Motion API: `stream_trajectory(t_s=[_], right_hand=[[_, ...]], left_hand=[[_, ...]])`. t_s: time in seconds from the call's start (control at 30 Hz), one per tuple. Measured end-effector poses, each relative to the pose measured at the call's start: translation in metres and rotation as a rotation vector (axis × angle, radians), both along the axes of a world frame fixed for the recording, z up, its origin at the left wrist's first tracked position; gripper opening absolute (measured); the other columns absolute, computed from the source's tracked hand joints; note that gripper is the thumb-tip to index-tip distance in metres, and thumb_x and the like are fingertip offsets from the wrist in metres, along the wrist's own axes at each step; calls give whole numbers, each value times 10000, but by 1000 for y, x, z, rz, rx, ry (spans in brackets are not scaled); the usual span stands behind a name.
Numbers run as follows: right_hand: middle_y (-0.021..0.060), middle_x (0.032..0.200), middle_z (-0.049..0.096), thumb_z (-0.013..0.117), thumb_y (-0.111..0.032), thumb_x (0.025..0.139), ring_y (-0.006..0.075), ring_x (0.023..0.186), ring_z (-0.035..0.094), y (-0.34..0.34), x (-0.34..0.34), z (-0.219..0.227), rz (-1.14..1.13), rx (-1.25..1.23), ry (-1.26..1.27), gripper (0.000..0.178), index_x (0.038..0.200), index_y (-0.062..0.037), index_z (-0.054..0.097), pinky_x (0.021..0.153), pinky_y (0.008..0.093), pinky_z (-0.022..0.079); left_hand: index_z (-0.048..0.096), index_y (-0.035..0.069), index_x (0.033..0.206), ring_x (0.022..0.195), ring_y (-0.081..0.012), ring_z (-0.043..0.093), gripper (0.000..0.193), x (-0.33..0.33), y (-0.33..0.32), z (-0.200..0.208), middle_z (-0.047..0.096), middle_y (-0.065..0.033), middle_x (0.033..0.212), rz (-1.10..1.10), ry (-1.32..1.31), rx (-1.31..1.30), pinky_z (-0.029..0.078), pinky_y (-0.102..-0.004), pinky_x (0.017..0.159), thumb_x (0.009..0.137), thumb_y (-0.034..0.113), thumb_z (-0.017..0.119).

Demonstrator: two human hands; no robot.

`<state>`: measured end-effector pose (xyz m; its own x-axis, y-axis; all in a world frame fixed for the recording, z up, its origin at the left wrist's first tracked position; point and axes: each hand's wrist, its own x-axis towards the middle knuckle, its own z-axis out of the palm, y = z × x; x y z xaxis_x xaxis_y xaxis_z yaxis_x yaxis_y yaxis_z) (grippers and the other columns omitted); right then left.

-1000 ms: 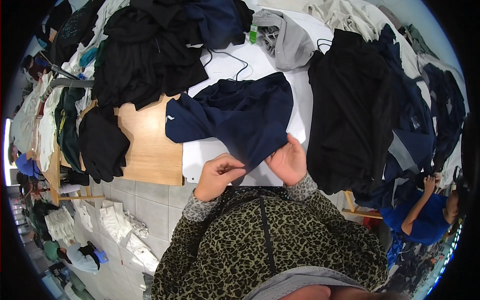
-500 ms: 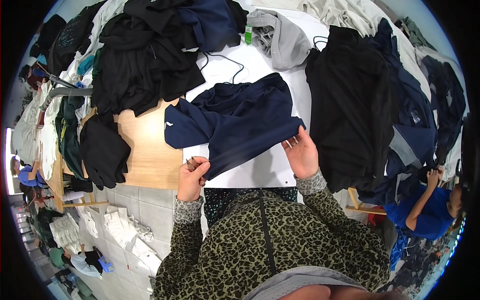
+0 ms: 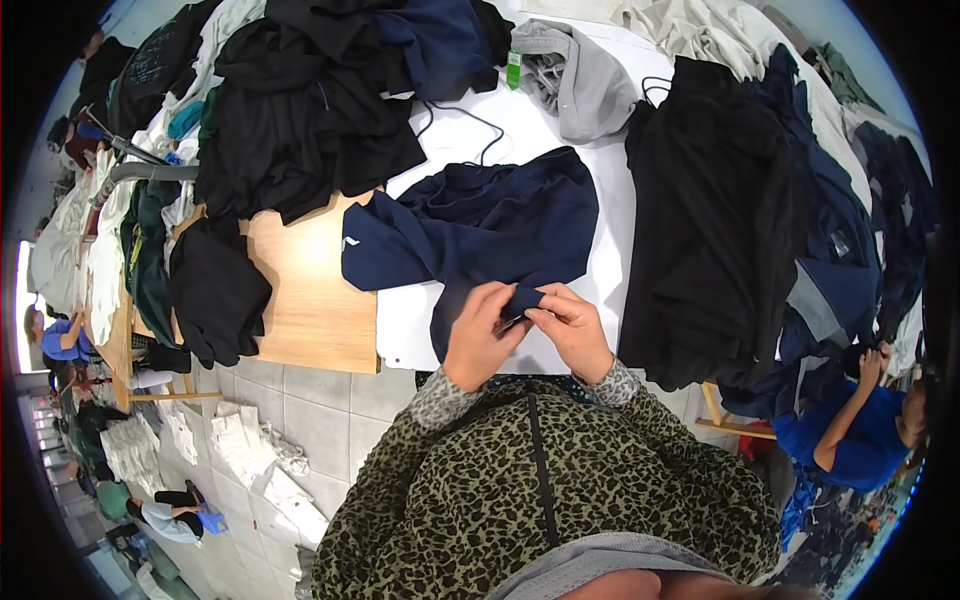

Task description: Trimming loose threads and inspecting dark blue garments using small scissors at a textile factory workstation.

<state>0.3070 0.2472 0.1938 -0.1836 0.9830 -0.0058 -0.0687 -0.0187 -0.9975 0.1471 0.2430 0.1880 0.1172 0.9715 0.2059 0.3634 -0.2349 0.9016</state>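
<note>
A navy garment [image 3: 515, 225], which looks like a pair of shorts, lies spread on the white tabletop with a small white mark on its left part. At its near edge my left hand [image 3: 480, 342] is closed on the fabric. My right hand [image 3: 575, 335] pinches the same folded bit of cloth from the other side, thumb and fingertips together. Both hands are close together, almost touching. Whatever else may be inside my left hand's grip is hidden by its fingers.
Black garments [image 3: 300, 130] are heaped at the far left; a smaller black garment [image 3: 215, 290] hangs over the wooden tabletop [image 3: 315, 290]. A grey garment [image 3: 585, 90] with a green tag lies far off. Black garments [image 3: 710, 230] are stacked at right, near a person in blue [image 3: 850, 430].
My hands have come together from the two ends of the garment's near edge. The cloth between them is now bunched. A small pointed dark tool seen in my left hand no longer shows.
</note>
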Motion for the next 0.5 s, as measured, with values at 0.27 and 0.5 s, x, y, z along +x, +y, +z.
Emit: stream_trajectory(t_s=[0.27,0.5], right_hand=[[-2,843,587,570,15,851,70,757,541,6,29,-6,-67,-343,325,116,961,-16,591,701,191,435],[-24,798,536,547,-40,889,37,712,484,12,32,-5,14,-445,486,264,1142,-51,471,663,171,387]], left_hand=[[602,36,1010,554,0,424,177,-20,17,0,539,68,723,-37,-587,-744,324,-152,479,852,115,614],[625,29,951,712,-42,506,145,-35,22,-14,589,21,822,39,-840,-765,399,-176,630,840,122,612]])
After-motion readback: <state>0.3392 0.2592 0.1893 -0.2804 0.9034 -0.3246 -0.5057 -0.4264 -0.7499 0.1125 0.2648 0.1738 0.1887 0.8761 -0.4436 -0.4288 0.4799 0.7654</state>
